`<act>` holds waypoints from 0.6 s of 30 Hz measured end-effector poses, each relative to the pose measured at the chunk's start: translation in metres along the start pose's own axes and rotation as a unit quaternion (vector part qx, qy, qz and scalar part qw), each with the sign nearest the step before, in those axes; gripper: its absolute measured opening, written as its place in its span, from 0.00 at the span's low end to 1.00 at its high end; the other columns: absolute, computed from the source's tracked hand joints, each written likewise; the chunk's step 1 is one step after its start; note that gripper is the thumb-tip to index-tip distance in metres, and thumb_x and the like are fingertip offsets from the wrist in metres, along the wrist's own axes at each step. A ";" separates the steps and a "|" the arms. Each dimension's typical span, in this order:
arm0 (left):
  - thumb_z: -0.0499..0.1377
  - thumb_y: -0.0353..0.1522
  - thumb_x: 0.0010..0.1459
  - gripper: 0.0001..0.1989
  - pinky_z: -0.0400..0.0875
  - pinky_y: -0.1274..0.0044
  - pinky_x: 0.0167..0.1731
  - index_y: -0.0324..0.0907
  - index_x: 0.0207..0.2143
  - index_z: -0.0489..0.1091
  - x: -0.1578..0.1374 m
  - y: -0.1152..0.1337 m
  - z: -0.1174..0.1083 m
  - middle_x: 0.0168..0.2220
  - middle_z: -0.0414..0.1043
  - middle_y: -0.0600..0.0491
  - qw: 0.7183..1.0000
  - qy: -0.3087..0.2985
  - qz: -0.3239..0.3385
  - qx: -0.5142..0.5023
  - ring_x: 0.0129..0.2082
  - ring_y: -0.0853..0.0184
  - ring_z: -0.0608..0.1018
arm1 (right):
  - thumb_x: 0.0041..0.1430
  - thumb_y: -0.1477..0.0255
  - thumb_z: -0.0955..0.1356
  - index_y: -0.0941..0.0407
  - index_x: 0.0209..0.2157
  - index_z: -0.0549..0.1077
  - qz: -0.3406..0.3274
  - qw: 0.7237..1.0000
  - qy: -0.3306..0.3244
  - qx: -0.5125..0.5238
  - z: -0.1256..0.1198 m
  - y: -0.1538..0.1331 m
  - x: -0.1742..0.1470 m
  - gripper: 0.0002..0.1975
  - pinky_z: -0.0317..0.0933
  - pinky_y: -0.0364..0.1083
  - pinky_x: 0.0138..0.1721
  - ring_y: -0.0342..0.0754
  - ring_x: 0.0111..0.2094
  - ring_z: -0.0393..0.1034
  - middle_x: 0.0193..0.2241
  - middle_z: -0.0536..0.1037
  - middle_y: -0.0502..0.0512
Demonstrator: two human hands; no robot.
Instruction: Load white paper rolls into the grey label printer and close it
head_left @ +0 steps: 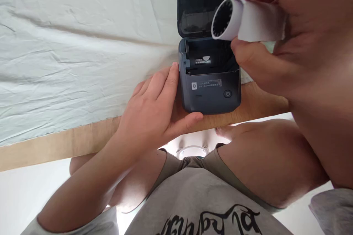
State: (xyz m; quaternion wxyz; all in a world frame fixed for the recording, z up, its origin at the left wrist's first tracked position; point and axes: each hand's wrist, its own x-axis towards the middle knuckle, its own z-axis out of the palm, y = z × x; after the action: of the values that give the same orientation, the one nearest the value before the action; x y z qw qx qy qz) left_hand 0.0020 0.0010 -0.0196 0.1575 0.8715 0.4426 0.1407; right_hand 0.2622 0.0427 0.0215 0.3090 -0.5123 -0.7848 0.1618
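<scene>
A dark blue label printer (211, 97) lies at the table's front edge, its black lid (193, 11) swung back and its paper bay exposed. Along its left side rests my left hand (158, 97), fingers stretched out and thumb lying by the front edge; nothing is in it. Above the bay's right side, my right hand (264, 44) grips a small white paper roll (259, 20) between thumb and fingers. The roll is tilted, with its dark hollow core end facing left. Part of the roll is hidden in the palm.
A pale, wrinkled cloth (82, 55) covers most of the table, leaving a wooden strip (63, 139) bare along the front. My legs are just below that edge. Under it, a white curved object (192, 151) shows between my knees.
</scene>
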 end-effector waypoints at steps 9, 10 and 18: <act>0.42 0.64 0.74 0.51 0.70 0.54 0.69 0.31 0.77 0.55 0.000 -0.001 0.000 0.73 0.66 0.32 1.000 -0.022 0.001 0.013 0.71 0.42 0.73 | 0.70 0.55 0.66 0.52 0.60 0.72 0.012 0.997 -0.060 -0.052 0.011 0.003 0.012 0.24 0.73 0.41 0.59 0.32 0.47 0.70 0.50 0.76 0.46; 0.42 0.65 0.74 0.51 0.70 0.54 0.69 0.31 0.77 0.54 0.000 -0.001 -0.001 0.73 0.66 0.32 1.000 -0.023 0.001 0.011 0.71 0.42 0.73 | 0.69 0.56 0.66 0.52 0.57 0.74 0.022 0.996 -0.053 -0.063 0.010 0.001 0.014 0.21 0.73 0.42 0.60 0.32 0.47 0.70 0.50 0.76 0.45; 0.44 0.63 0.74 0.49 0.70 0.54 0.69 0.32 0.78 0.54 -0.001 -0.001 -0.001 0.73 0.65 0.32 1.000 -0.016 0.003 0.017 0.71 0.41 0.73 | 0.67 0.61 0.65 0.47 0.50 0.81 0.026 0.995 -0.058 -0.082 0.007 0.002 0.014 0.16 0.72 0.52 0.63 0.37 0.49 0.72 0.49 0.78 0.41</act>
State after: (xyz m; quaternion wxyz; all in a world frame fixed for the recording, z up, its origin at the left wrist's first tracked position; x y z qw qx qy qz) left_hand -0.0001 0.0008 -0.0198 0.1496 0.8777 0.4394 0.1193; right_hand 0.2552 0.0566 0.0200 0.2154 -0.5462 -0.7983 0.1340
